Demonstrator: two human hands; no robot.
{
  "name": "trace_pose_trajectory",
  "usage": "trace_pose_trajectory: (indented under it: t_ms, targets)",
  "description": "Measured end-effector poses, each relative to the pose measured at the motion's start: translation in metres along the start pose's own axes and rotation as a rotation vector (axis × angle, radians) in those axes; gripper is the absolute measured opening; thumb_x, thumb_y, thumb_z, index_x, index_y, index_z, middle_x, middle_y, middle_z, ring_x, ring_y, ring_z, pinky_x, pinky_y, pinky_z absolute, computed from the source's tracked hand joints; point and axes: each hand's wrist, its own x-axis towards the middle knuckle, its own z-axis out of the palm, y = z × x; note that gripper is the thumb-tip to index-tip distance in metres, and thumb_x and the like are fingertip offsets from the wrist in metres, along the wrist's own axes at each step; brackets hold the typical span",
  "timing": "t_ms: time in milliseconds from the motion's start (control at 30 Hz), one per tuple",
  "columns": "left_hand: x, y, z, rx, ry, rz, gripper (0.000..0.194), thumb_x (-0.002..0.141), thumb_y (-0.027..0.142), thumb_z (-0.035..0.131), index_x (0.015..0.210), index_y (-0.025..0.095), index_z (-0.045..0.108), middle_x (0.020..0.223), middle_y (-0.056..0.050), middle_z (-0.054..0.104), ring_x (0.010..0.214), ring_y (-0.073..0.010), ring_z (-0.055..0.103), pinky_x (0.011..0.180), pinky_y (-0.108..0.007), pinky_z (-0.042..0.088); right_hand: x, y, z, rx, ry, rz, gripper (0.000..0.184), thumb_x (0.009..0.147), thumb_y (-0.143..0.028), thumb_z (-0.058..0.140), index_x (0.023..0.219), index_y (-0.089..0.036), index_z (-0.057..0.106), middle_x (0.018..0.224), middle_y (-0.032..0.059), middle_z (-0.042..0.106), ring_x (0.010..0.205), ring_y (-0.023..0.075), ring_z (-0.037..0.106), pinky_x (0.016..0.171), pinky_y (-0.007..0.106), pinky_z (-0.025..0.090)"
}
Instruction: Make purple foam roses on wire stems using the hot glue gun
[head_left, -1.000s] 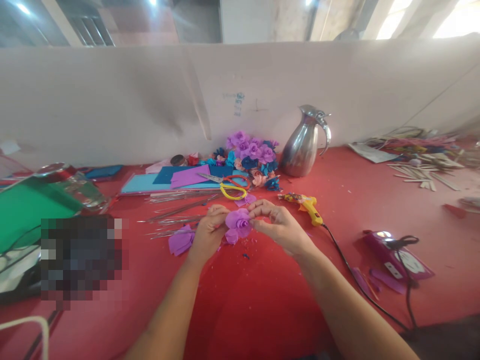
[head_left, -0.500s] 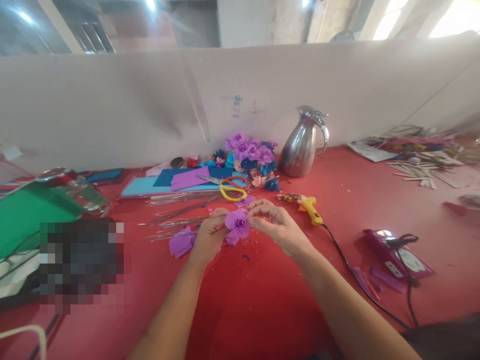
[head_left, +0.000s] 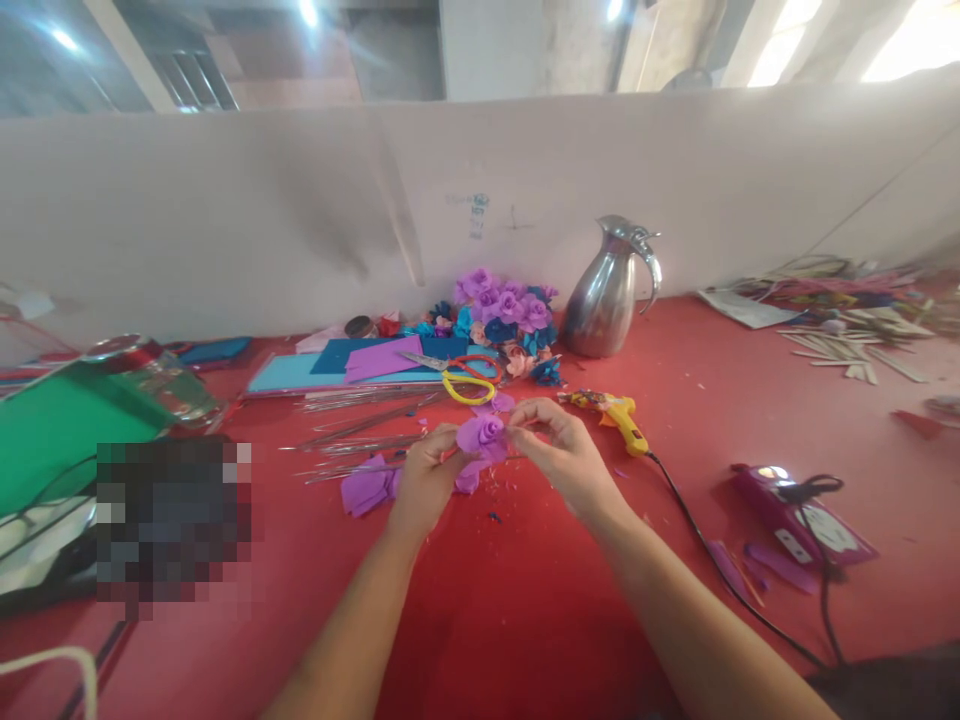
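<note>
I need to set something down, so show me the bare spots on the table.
Bare: the table between the forearms; also the patch between jug, glue gun, sticks and power strip, bar some specks. Crowded: beside the left hand, with wires and petals; beyond it, scissors and flowers.

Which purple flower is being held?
The single purple flower in the left hand; the other purple flowers are bunched together beside the metal jug.

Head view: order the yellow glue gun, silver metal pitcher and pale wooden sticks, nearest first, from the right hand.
1. Yellow glue gun: beside the right hand.
2. Silver metal pitcher: beyond the glue gun.
3. Pale wooden sticks: far right.
</note>
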Motion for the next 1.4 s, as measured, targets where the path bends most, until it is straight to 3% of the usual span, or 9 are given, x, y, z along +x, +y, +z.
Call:
trace_pose_trajectory:
  t_ms: [100, 233, 467, 600, 933, 1233, 1400]
  targets:
    - [-0.004, 0.003, 0.009, -0.024, 0.058, -0.051, 0.018, 0.077, 0.033, 0.067, 0.086, 0.02, 0.077, 0.086, -0.004, 0.072, 0.082, -0.02, 0.062, 0.076, -0.031, 0.047, -0.003, -0.002, 0.002, -0.145, 0.215, -0.132, 0.009, 0.077, -0.028, 0.063, 0.072, -0.02, 0.064, 0.08, 0.0031, 0.061, 0.084, 0.0199, 0.054, 0.083, 0.037, 0.04]
    - [-0.007, 0.003, 0.016, 0.009, 0.171, -0.044, 0.015, 0.076, 0.029, 0.066, 0.082, 0.021, 0.077, 0.081, -0.001, 0.072, 0.08, -0.0192, 0.063, 0.075, -0.03, 0.047, -0.009, -0.003, 0.006, -0.135, 0.297, -0.195, 0.016, 0.084, -0.031, 0.058, 0.072, -0.021, 0.061, 0.076, 0.0019, 0.059, 0.079, 0.0182, 0.053, 0.079, 0.034, 0.04]
    - [-0.01, -0.002, 0.012, 0.176, 0.333, 0.082, 0.014, 0.076, 0.019, 0.061, 0.081, 0.021, 0.074, 0.08, -0.002, 0.072, 0.078, -0.0193, 0.065, 0.072, -0.03, 0.049, -0.013, 0.001, 0.015, 0.097, 0.119, 0.035, 0.02, 0.08, -0.036, 0.06, 0.068, -0.02, 0.056, 0.064, -0.0019, 0.052, 0.062, 0.0128, 0.045, 0.059, 0.026, 0.035]
    - [-0.01, -0.001, 0.009, 0.297, 0.38, 0.165, 0.013, 0.078, 0.019, 0.059, 0.082, 0.021, 0.072, 0.08, -0.002, 0.071, 0.076, -0.0186, 0.064, 0.072, -0.03, 0.049, -0.011, 0.001, 0.016, 0.147, 0.047, 0.16, 0.024, 0.077, -0.04, 0.06, 0.065, -0.019, 0.055, 0.061, -0.003, 0.049, 0.058, 0.0115, 0.041, 0.056, 0.025, 0.032]
    - [-0.008, 0.002, 0.005, 0.379, 0.411, 0.254, 0.016, 0.082, 0.034, 0.062, 0.08, 0.02, 0.069, 0.077, -0.002, 0.069, 0.073, -0.0181, 0.064, 0.07, -0.029, 0.049, -0.01, -0.002, 0.014, 0.154, -0.039, 0.22, 0.019, 0.073, -0.037, 0.059, 0.068, -0.019, 0.06, 0.065, -0.0016, 0.056, 0.06, 0.0122, 0.045, 0.056, 0.025, 0.033]
    - [-0.007, 0.006, 0.003, 0.464, 0.429, 0.367, 0.014, 0.082, 0.032, 0.062, 0.078, 0.02, 0.07, 0.075, -0.002, 0.069, 0.076, -0.0191, 0.061, 0.072, -0.03, 0.047, -0.008, -0.002, 0.014, 0.188, -0.046, 0.237, 0.014, 0.07, -0.031, 0.06, 0.068, -0.018, 0.065, 0.066, -0.0002, 0.062, 0.064, 0.0136, 0.052, 0.061, 0.026, 0.039]
    - [-0.006, 0.008, 0.004, 0.55, 0.385, 0.356, 0.019, 0.086, 0.031, 0.057, 0.078, 0.021, 0.071, 0.073, -0.003, 0.07, 0.073, -0.0195, 0.059, 0.072, -0.031, 0.046, -0.006, -0.001, 0.016, 0.186, -0.041, 0.27, 0.012, 0.066, -0.029, 0.059, 0.068, -0.019, 0.065, 0.064, 0.0002, 0.063, 0.063, 0.0146, 0.054, 0.059, 0.026, 0.04]
